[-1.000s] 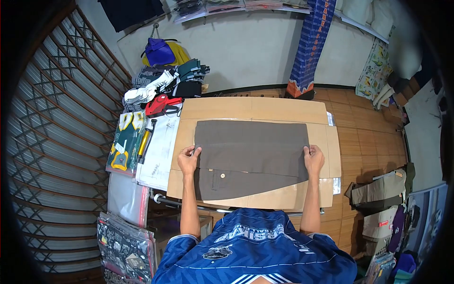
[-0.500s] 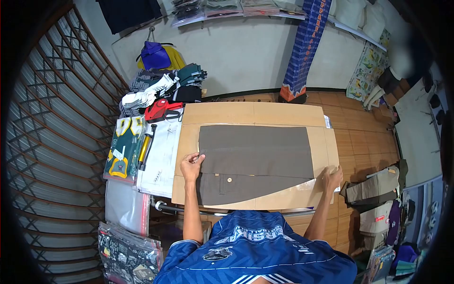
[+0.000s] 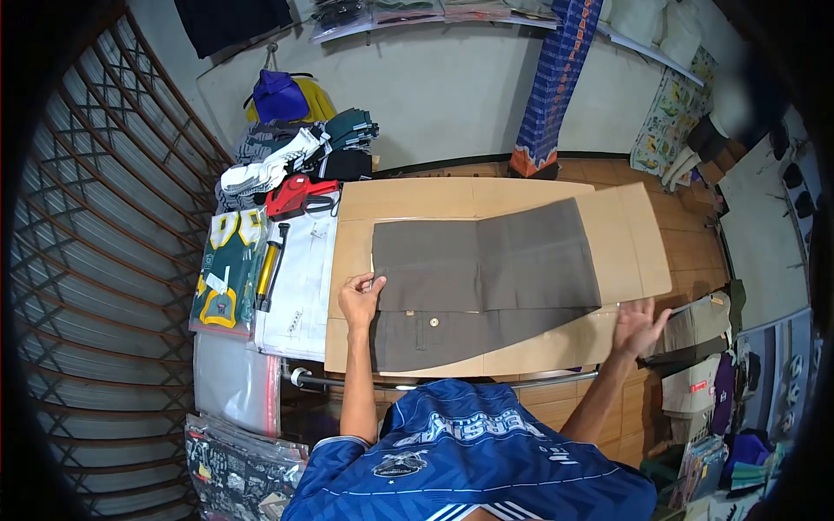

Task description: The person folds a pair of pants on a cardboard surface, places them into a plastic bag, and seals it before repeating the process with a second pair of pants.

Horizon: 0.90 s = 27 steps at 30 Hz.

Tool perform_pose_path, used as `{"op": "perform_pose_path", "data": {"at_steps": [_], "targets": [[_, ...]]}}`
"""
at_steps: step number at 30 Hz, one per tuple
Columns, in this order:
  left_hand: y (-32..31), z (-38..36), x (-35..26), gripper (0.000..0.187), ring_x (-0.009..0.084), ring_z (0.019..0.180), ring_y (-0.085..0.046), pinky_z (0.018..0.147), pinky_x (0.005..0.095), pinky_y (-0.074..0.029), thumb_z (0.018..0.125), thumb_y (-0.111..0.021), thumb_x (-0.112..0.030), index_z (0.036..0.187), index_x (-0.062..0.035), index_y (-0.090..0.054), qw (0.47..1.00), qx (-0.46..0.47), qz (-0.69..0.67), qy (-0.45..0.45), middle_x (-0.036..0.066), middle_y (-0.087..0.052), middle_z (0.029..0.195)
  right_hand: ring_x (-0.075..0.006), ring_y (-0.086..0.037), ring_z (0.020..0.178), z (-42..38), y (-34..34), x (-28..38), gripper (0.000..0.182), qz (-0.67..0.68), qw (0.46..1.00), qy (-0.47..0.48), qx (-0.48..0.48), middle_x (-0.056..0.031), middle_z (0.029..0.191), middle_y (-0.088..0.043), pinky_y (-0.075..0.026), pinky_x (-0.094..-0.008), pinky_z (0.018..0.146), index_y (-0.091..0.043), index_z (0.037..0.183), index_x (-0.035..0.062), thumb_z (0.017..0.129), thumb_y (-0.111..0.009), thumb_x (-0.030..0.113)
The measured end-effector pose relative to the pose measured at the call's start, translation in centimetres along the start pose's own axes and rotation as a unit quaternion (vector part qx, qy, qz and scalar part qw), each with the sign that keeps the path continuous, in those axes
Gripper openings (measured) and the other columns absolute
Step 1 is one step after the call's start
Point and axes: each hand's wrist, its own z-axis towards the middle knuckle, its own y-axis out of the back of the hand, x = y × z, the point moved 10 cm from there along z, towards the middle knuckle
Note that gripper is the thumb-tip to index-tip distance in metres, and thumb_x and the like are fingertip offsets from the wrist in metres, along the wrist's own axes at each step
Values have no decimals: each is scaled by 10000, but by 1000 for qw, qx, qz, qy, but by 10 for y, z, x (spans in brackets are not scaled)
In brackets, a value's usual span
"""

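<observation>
Dark grey-brown trousers [image 3: 426,265] lie folded on a cardboard folding board [image 3: 395,198], their buttoned back pocket towards me. My left hand [image 3: 359,302] is closed at their left edge, thumb and fingertips pinching the cloth. The board's right panel [image 3: 641,234] is tilted up, and the right part of the trousers rises with it, creased near the middle. At the near right corner of that panel is my right hand [image 3: 638,330], palm up, thumb apart and fingers stretched out, the fingertips right at the panel's edge.
Left of the board are a red tape dispenser [image 3: 295,196], a yellow hand pump [image 3: 268,269] and a bagged green jersey [image 3: 228,273]. Folded clothes [image 3: 347,156] are piled behind. More garments [image 3: 695,382] stand at the right, and a metal rail [image 3: 334,380] runs along the near edge.
The board's right panel has swung up, lifting the trousers' right part. My right hand has moved right and opened out, palm up. My left hand stays at the left edge.
</observation>
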Motion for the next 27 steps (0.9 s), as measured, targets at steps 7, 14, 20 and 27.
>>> {"op": "perform_pose_path", "data": {"at_steps": [7, 14, 20, 27], "targets": [[2, 0, 0, 365, 219, 825, -728, 772, 345, -575, 747, -924, -235, 987, 10, -800, 1000, 5, 0, -11, 127, -763, 944, -229, -522, 1275, -85, -62, -172, 771, -96, 982, -144, -80, -106, 1441, -532, -413, -434, 1120, -379, 1534, 38, 1064, -346, 648], [6, 7, 2, 276, 228, 830, -746, 758, 346, -574, 833, -842, -228, 978, 2, -795, 999, 33, 9, 4, 150, -777, 951, -237, -584, 1295, -121, -121, -246, 724, -472, 844, -145, 210, -197, 1427, -609, -451, -377, 1067, -469, 1446, -21, 1092, -310, 590], [10, 19, 47, 307, 297, 1018, -722, 868, 393, -547, 924, -682, -171, 1140, 46, -696, 976, -46, -156, -148, 208, -759, 1044, -339, -627, 1224, -138, -151, -270, 574, -629, 723, -33, 283, -210, 1293, -676, -478, -436, 1059, -517, 1371, -21, 918, -745, 246], [20, 15, 11, 298, 188, 872, -676, 775, 339, -513, 942, -681, -223, 1039, 51, -744, 989, 12, -130, -74, 140, -753, 897, -398, -615, 1184, -133, -170, -248, 698, -688, 673, 97, 255, -229, 1249, -645, -504, -470, 1002, -532, 1335, 7, 753, -858, 211]]}}
